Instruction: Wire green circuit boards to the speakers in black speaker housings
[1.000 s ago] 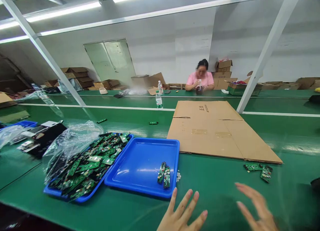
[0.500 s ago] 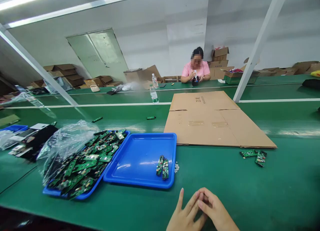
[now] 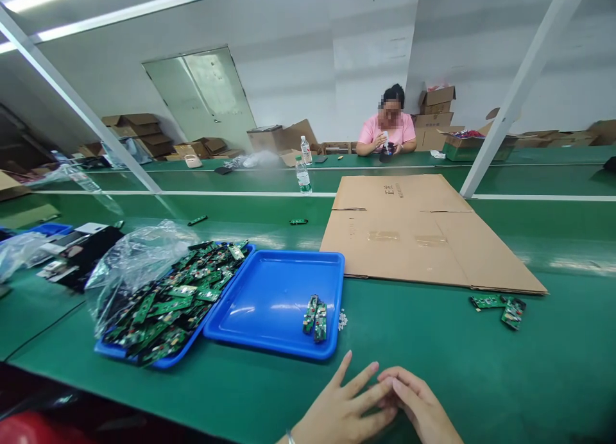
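Both hands meet low at the near edge of the green worktop (image 3: 433, 341). The left hand (image 3: 344, 409) lies flat with its fingers spread, gripping nothing; the right hand (image 3: 421, 409) is loosely curled, its fingertips touching those of the left. Whether something small is pinched between them I cannot tell.

Nearest, just beyond the left hand, a blue tray (image 3: 269, 303) holds two small green circuit boards (image 3: 315, 317) against its right rim, likely set apart from the bulk stock. A little cluster of white bits (image 3: 342, 320) lies on the worktop just outside that rim. To the left, a second tray (image 3: 163, 360) is heaped with circuit boards (image 3: 178, 299), a clear plastic bag (image 3: 129, 267) slumped over it.

To the right, a few more loose boards (image 3: 500, 306) lie near a flattened cardboard sheet (image 3: 423, 239). Across the line a person in a pink top (image 3: 387, 131) works with both hands, water bottles (image 3: 303, 174) standing nearby.
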Demonstrator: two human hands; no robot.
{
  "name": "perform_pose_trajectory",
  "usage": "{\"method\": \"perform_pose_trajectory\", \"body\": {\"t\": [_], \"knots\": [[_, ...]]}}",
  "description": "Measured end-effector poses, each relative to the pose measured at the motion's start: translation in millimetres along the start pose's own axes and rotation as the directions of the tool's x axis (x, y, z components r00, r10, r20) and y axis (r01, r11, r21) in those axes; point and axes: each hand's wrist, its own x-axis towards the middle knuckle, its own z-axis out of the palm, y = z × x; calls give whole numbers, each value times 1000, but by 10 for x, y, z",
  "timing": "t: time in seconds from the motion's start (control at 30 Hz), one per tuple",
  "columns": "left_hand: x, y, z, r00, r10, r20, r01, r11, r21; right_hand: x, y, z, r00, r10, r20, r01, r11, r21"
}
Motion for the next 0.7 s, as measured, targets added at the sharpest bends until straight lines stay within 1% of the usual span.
{"method": "perform_pose_trajectory", "body": {"t": [0.1,0.23,0.3,0.43,0.57,0.67,0.7], "knots": [[-24,-33,-12,1000,27,0,-27,1000,0,-9,-7,5,998,52,-23,-51,997,62],[-54,-66,-32,999,37,20,-37,999,3,-21,-102,-4,997,79,-2,-78,992,101],[-62,-72,-47,999,41,32,-42,999,8,-28,-168,-2,996,88,10,-89,991,101],[-76,-72,-55,998,48,47,-48,999,8,-48,-292,22,994,110,-10,-109,991,78],[-110,-83,-13,998,54,9,-54,998,-24,-54,-396,35,977,210,-24,-210,977,30],[-143,-103,18,997,81,-14,-82,995,-54,-31,-350,22,961,275,-24,-274,961,20],[-153,-110,27,996,91,-10,-92,990,-106,-22,-296,19,955,294,-18,-294,955,24]]}}
